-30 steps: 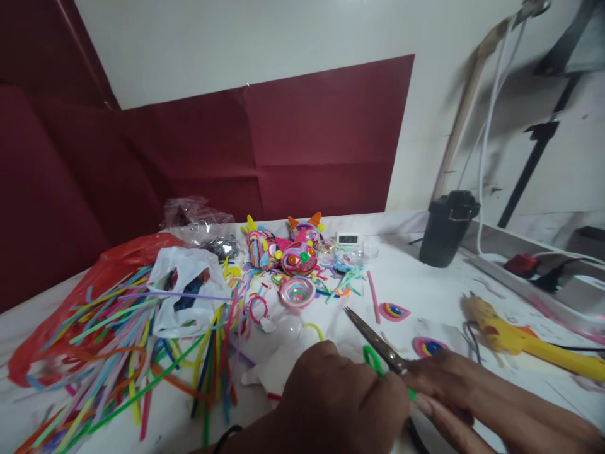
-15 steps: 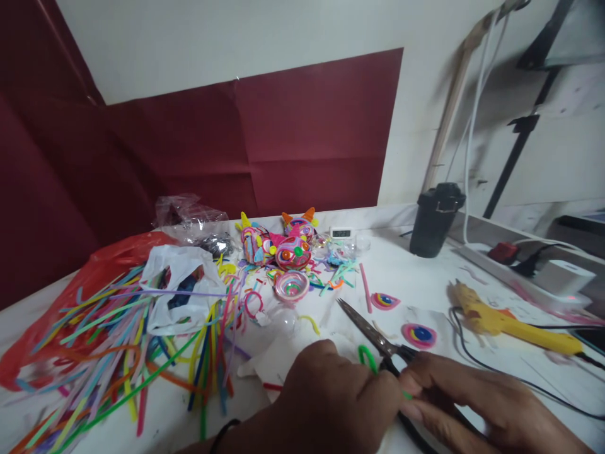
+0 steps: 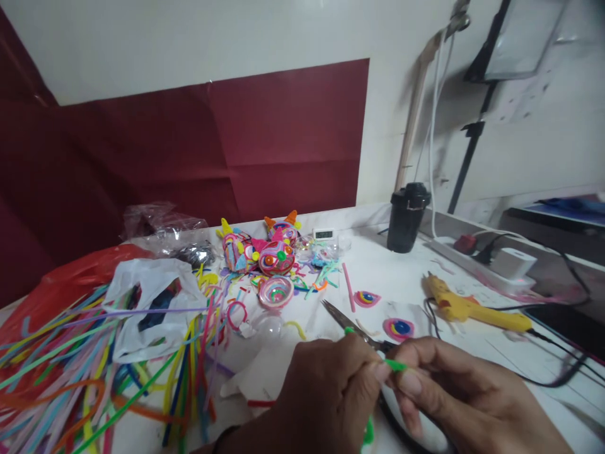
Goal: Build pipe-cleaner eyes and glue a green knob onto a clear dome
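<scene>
My left hand (image 3: pixel 326 397) and my right hand (image 3: pixel 466 400) meet low in the head view, both pinching a thin green strip (image 3: pixel 395 364) between thumb and finger. More of that green strip shows below my left hand. A pair of scissors (image 3: pixel 347 323) points up and left from under my right hand; its handles are hidden by the hand. Two coiled rainbow discs (image 3: pixel 399 328) lie on the white table (image 3: pixel 378 271) just beyond the hands.
A heap of colourful strips (image 3: pixel 94 359) spills from a red bag (image 3: pixel 61 284) and a white bag (image 3: pixel 151 302) at left. Coiled craft figures (image 3: pixel 265 249) and a pink coiled bowl (image 3: pixel 275 291) sit mid-table. A yellow glue gun (image 3: pixel 472 307), black cup (image 3: pixel 406 217) and power strip (image 3: pixel 472 252) are at right.
The view has swung to the right. The green strip, looped by the scissor blades before, is now stretched straight between the fingertips of both hands, which have risen slightly.
</scene>
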`<state>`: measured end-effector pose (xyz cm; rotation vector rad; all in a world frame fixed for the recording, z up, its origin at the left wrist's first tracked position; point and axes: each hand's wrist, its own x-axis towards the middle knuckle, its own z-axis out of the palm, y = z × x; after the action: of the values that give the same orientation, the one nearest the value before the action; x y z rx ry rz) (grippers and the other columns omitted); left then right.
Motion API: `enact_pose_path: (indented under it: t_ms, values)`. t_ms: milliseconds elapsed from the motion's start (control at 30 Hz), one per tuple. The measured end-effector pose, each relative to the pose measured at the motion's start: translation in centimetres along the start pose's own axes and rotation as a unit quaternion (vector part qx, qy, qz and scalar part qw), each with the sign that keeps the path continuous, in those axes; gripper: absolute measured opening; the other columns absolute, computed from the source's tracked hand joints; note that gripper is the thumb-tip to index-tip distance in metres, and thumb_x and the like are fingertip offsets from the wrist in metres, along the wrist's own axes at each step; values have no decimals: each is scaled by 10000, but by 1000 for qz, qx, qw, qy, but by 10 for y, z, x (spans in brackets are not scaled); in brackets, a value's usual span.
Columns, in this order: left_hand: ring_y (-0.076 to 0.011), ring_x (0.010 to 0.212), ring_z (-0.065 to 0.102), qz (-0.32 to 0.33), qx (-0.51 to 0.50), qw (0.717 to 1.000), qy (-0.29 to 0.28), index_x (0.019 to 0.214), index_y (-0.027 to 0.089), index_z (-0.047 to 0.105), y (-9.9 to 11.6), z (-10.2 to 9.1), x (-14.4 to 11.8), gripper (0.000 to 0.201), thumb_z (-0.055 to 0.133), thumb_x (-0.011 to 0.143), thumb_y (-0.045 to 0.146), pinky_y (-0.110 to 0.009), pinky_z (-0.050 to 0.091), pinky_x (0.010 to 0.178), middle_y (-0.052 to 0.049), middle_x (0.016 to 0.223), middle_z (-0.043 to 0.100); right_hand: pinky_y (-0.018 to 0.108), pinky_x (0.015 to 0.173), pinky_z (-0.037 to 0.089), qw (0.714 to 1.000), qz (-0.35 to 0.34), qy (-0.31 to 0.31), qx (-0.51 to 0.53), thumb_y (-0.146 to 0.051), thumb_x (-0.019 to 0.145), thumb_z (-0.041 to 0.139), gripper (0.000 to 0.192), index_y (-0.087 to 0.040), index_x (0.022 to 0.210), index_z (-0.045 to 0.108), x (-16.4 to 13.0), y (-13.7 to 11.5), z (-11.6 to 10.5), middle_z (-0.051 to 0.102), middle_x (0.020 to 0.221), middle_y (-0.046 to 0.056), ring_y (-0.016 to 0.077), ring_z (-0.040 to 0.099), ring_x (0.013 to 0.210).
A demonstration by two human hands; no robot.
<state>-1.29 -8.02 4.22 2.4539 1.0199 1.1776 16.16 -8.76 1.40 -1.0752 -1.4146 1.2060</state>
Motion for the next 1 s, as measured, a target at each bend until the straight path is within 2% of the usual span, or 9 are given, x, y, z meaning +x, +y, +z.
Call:
enact_pose_path:
  t_ms: [67, 133, 267, 433, 600, 700, 800, 900, 1000]
  values:
    - [-77, 411, 478, 4, 4, 1000, -5, 711, 193, 535, -3, -1, 2, 295, 408, 967, 267, -197, 325, 423, 60, 496, 511, 249, 568, 524, 1000, 1, -19, 15, -513, 796, 656, 270, -250, 743, 682, 3, 2, 1, 651, 567, 9, 162, 622, 559]
    - [-95, 438, 522, 52, 71, 996, 5, 717, 192, 538, -7, -1, 4, 316, 379, 979, 264, -211, 352, 446, 40, 519, 554, 254, 584, 521, 1000, 2, -23, 4, -498, 789, 670, 251, -248, 786, 694, 6, 2, 2, 662, 584, 13, 165, 628, 575]
    - [-108, 416, 535, 154, 184, 970, 48, 677, 195, 512, -14, 1, 6, 418, 270, 1014, 243, -242, 361, 452, 30, 494, 573, 264, 556, 500, 999, 21, -35, -6, -558, 733, 690, 332, -226, 749, 692, 9, -5, 2, 648, 603, 23, 167, 606, 557]
    - [-109, 396, 524, 162, 198, 965, 54, 683, 198, 517, -21, 3, 1, 424, 253, 1014, 223, -256, 365, 437, 36, 486, 579, 234, 545, 444, 997, 47, -64, -17, -600, 740, 667, 381, -219, 744, 655, 9, -11, 4, 583, 627, -4, 137, 532, 578]
    - [-134, 438, 557, 158, 239, 955, 74, 732, 221, 523, -28, 4, -5, 342, 314, 1001, 229, -273, 405, 484, 47, 524, 613, 214, 516, 336, 995, 56, -81, -31, -637, 818, 556, 434, -207, 761, 556, 8, -5, 5, 458, 631, -37, 107, 395, 583]
    - [-136, 454, 565, 159, 238, 955, 76, 738, 218, 528, -30, 3, -5, 314, 344, 992, 214, -268, 402, 493, 45, 531, 610, 219, 530, 339, 997, 40, -53, -42, -609, 857, 518, 411, -205, 793, 558, 6, 0, 7, 467, 656, -31, 111, 397, 594]
    - [-127, 452, 556, 147, 214, 964, 52, 757, 209, 549, -29, 2, -3, 290, 370, 986, 215, -253, 399, 495, 41, 529, 600, 243, 605, 396, 999, 14, -10, -29, -594, 868, 505, 398, -208, 802, 572, 4, 5, 9, 551, 725, 5, 145, 478, 669]
    - [-117, 457, 562, 132, 198, 970, 56, 743, 214, 556, -28, 4, -4, 302, 378, 986, 236, -238, 403, 499, 36, 551, 625, 261, 661, 430, 1000, -3, 28, 10, -569, 861, 535, 358, -219, 794, 579, 2, 6, 13, 596, 759, 20, 175, 529, 733]
    - [-116, 446, 551, 106, 211, 969, 71, 701, 221, 559, -25, 9, -6, 384, 332, 1002, 296, -226, 391, 478, 33, 516, 609, 236, 639, 427, 993, -16, 75, 85, -516, 829, 618, 298, -227, 761, 599, 2, 8, 19, 579, 722, 2, 158, 520, 706]
